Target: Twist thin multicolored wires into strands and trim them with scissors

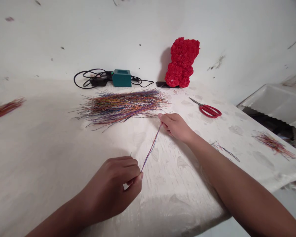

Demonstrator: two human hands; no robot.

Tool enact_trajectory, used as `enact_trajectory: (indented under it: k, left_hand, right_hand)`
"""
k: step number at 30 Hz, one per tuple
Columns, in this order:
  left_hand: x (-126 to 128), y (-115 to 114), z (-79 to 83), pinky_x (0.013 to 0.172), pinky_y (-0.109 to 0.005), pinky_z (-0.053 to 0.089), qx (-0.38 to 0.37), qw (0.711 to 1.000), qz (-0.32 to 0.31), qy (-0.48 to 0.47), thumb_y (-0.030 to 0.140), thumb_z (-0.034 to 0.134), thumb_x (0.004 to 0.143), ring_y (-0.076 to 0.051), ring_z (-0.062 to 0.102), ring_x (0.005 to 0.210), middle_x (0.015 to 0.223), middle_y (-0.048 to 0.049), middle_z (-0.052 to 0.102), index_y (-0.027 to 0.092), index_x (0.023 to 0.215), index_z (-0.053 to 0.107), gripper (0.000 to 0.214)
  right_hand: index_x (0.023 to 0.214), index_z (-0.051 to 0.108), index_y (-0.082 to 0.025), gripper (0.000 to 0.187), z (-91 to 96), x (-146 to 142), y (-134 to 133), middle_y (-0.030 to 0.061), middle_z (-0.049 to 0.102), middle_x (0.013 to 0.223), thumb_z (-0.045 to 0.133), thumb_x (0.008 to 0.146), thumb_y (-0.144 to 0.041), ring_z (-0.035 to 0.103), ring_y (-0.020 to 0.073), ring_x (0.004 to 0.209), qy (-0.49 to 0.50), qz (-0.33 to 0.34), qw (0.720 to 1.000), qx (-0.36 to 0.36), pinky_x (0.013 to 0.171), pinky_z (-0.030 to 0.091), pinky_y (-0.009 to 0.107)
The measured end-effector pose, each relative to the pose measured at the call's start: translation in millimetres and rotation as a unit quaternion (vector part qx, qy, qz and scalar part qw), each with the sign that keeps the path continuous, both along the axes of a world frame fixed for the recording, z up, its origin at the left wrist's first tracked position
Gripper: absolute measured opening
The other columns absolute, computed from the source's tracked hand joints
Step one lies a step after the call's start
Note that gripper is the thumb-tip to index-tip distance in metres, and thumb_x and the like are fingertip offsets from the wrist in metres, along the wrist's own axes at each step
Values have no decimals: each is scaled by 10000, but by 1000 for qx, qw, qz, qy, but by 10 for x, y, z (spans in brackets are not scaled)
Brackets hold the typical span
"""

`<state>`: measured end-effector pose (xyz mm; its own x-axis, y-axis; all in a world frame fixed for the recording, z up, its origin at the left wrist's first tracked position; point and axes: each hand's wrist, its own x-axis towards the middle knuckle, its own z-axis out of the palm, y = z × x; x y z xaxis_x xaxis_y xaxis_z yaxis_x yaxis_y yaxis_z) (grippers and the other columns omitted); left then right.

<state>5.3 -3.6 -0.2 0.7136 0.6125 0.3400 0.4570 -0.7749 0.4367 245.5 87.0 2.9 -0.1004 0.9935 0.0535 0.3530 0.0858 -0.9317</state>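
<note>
A few thin coloured wires [151, 147], purple and reddish, run taut and slanted between my two hands above the table. My left hand [122, 179] pinches their lower end between thumb and forefinger. At the upper end, my right hand [173, 125] is closed on the same wires. Just beyond my hands lies a large loose pile of multicoloured wires [123, 105], its right edge near my right fingertips. The stretch of wire inside each fist is hidden.
Red-handled scissors [209, 110] lie right of the pile. Wire scraps [227, 151] and a small wire bundle [273, 144] are farther right; another bundle [6, 109] is far left. By the wall stand a teal box [121, 78] with black cables and a red rose figure [182, 62].
</note>
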Motion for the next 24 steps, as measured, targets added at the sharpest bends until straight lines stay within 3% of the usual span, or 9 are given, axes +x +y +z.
enact_trajectory:
  k: [24]
  left_hand:
    - [-11,-12,19,536,-246,281,9,1000,10,-12,75,477,867,-76,346,537,562,47,381,161,609,329,309]
  right_hand:
    - [594,255,-220,507,-33,85,52,-64,212,526,542,917,-484,196,80,453,-3,-27,1000,10,442,152,272]
